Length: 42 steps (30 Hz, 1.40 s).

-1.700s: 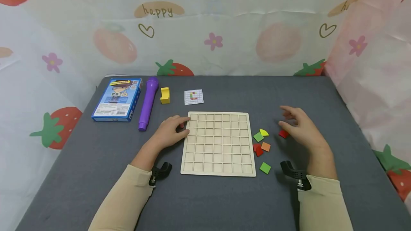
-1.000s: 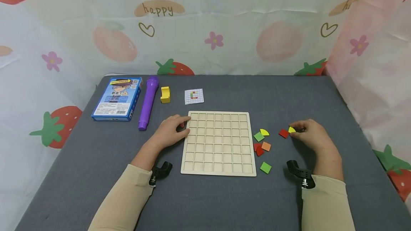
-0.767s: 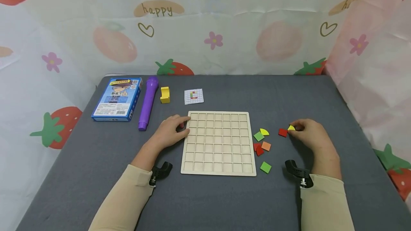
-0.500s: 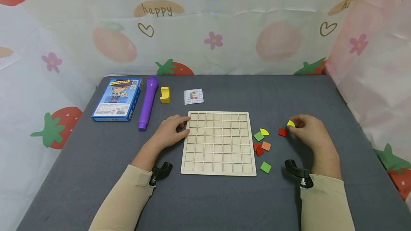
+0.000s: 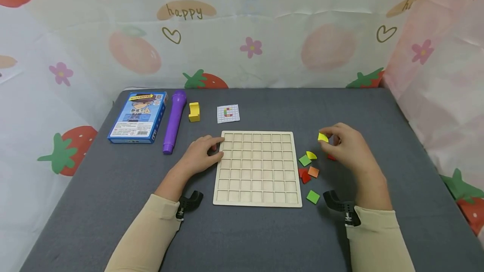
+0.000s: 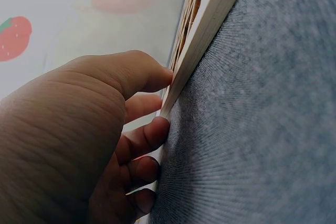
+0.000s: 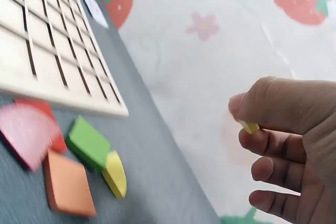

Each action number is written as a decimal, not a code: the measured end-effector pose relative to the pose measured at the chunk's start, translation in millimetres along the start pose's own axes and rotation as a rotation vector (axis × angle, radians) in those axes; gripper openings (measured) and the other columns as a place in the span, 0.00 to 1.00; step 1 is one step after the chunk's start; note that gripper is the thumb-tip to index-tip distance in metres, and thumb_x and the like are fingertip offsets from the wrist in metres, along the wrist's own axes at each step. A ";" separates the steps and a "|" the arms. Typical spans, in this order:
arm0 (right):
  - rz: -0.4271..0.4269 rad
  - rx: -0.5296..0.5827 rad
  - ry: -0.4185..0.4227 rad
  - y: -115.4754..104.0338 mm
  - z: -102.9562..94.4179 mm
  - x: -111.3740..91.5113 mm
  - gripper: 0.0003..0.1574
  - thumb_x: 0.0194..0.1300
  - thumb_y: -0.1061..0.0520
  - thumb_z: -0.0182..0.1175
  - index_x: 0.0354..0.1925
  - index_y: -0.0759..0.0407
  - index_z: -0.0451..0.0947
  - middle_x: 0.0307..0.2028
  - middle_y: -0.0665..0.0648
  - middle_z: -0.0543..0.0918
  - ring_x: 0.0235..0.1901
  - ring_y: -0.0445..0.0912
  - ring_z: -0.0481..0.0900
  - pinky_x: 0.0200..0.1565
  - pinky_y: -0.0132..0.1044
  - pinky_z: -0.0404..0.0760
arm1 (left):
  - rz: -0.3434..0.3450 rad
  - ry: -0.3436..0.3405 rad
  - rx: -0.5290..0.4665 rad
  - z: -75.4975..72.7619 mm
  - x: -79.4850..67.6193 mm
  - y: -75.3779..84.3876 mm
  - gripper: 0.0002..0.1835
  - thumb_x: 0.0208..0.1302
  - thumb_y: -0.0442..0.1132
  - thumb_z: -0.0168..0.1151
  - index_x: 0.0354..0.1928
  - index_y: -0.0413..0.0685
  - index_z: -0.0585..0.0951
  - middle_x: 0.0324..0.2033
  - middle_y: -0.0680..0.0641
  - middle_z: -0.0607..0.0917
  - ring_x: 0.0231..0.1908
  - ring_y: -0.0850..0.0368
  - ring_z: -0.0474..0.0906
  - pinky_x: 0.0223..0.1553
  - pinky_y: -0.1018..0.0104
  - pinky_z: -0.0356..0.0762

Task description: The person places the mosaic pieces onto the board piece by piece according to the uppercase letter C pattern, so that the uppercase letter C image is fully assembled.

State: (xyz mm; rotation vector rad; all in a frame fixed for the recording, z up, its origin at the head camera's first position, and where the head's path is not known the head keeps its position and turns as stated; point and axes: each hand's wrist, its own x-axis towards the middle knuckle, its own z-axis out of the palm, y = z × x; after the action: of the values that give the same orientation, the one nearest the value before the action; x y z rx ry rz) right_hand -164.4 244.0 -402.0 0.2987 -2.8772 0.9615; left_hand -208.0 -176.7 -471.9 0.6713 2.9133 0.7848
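Observation:
A pale wooden grid board [image 5: 257,169] lies flat on the grey table. My left hand [image 5: 200,154] rests at its left edge; in the left wrist view the thumb [image 6: 149,74] touches the board's side [image 6: 202,38]. My right hand [image 5: 349,148], raised beyond the board's right side, pinches a small yellow tile [image 5: 323,137] between thumb and forefinger; fingers hide most of it in the right wrist view. Beside the board lie a yellow quarter-round tile [image 5: 311,155], green squares [image 5: 304,160] [image 5: 312,197], red tiles [image 5: 305,178] and an orange square [image 5: 313,172].
A red tile [image 5: 331,157] is partly hidden under my right hand. Behind the board lie a small gridded pattern card [image 5: 228,113], a yellow block [image 5: 194,112], a purple microphone-shaped stick [image 5: 175,121] and a blue box [image 5: 138,116]. A printed curtain [image 5: 280,20] hangs behind the table.
My right hand has taken hold of the yellow tile beside the lone red one, lifted it and carried it left toward the board. My left hand has stayed at the board's edge.

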 end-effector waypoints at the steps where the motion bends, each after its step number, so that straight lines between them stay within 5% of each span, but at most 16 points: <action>1: -0.011 0.006 0.001 -3.7 1.3 0.2 0.20 0.69 0.60 0.66 0.56 0.65 0.83 0.40 0.59 0.77 0.32 0.50 0.68 0.30 0.45 0.69 | -0.002 -0.001 -0.002 -0.1 -0.1 0.1 0.25 0.69 0.45 0.65 0.67 0.46 0.80 0.34 0.49 0.75 0.33 0.53 0.68 0.40 0.54 0.64; 21: -0.233 -0.006 0.003 -55.9 48.0 18.9 0.20 0.72 0.60 0.64 0.60 0.65 0.82 0.49 0.61 0.79 0.34 0.50 0.72 0.36 0.45 0.73 | 0.006 0.004 -0.002 -0.7 -0.6 -2.7 0.25 0.70 0.45 0.64 0.66 0.46 0.80 0.33 0.50 0.74 0.33 0.53 0.67 0.39 0.55 0.64; 42: -0.128 -0.120 -0.171 -58.9 111.0 37.6 0.21 0.73 0.54 0.64 0.60 0.60 0.84 0.51 0.58 0.81 0.47 0.53 0.82 0.47 0.50 0.80 | 0.009 0.009 0.004 2.9 -0.3 -4.4 0.25 0.70 0.46 0.64 0.66 0.48 0.80 0.33 0.51 0.74 0.32 0.54 0.66 0.39 0.56 0.64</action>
State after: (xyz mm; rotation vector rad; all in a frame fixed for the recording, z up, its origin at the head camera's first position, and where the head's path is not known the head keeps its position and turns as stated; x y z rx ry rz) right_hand -191.4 125.1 -450.4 0.5729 -3.0080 0.7730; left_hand -209.1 -178.9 -476.6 0.6836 2.9228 0.7843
